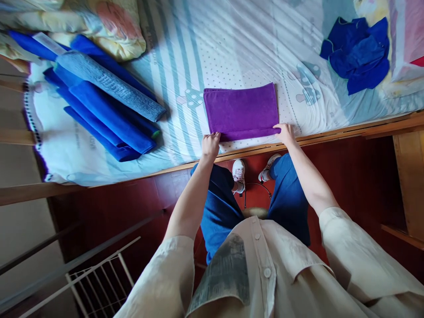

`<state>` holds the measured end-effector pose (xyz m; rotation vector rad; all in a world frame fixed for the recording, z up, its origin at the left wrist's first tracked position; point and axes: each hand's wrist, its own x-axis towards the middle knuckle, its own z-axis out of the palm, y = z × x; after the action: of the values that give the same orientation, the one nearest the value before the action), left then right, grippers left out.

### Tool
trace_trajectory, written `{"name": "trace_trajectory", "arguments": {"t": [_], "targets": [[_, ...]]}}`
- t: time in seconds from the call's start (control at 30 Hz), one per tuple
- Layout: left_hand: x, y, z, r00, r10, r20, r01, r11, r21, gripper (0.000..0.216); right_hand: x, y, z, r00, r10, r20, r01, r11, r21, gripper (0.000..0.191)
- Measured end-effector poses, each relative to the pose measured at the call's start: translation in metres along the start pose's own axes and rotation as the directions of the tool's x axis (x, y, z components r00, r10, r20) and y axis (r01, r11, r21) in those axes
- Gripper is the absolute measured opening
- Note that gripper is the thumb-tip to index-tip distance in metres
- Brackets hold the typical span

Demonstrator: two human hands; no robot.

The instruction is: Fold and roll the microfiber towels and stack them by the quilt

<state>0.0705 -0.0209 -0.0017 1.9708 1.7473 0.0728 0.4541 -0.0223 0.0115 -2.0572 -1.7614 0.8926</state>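
A purple towel (241, 109), folded into a rectangle, lies flat near the front edge of the bed (212, 48). My left hand (210, 145) pinches its near left corner. At the near right corner, my right hand (285, 133) grips the towel's edge. Both arms reach forward from my beige shirt sleeves.
A stack of folded blue towels (106, 106) lies on the bed to the left. A crumpled heap of blue cloths (359, 53) sits at the far right. Pillows (109, 22) rest at the top left. A white wire rack (99, 282) stands at the lower left, above a red floor.
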Motion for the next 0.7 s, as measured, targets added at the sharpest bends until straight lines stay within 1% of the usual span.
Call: {"name": "trace_trajectory", "arguments": {"t": [0.13, 0.23, 0.3, 0.43, 0.6, 0.7], "targets": [[0.004, -0.006, -0.006, 0.99, -0.112, -0.09, 0.096, 0.982, -0.162, 0.058, 0.007, 0.003, -0.001, 0.997, 0.059, -0.045, -0.05, 0.98, 0.192, 0.04], [0.005, -0.007, -0.01, 0.976, -0.182, -0.12, 0.138, 0.94, -0.312, 0.056, 0.009, 0.003, -0.003, 0.996, 0.071, -0.052, -0.054, 0.96, 0.274, 0.035], [0.005, -0.007, -0.013, 0.967, -0.218, -0.133, 0.156, 0.915, -0.372, 0.052, 0.009, 0.003, -0.003, 0.996, 0.077, -0.051, -0.057, 0.948, 0.313, 0.036], [0.004, -0.004, -0.017, 0.96, -0.227, -0.165, 0.13, 0.88, -0.457, 0.045, 0.01, 0.002, -0.002, 0.996, 0.074, -0.056, -0.049, 0.933, 0.356, 0.04], [0.007, -0.005, -0.014, 0.959, -0.254, -0.125, 0.144, 0.818, -0.557, 0.042, 0.015, 0.005, 0.003, 0.995, 0.096, -0.034, -0.074, 0.91, 0.408, 0.038], [0.011, -0.01, -0.011, 0.953, -0.27, -0.14, 0.135, 0.788, -0.601, 0.029, 0.018, 0.01, 0.004, 0.991, 0.123, -0.043, -0.093, 0.9, 0.427, 0.036]]}}
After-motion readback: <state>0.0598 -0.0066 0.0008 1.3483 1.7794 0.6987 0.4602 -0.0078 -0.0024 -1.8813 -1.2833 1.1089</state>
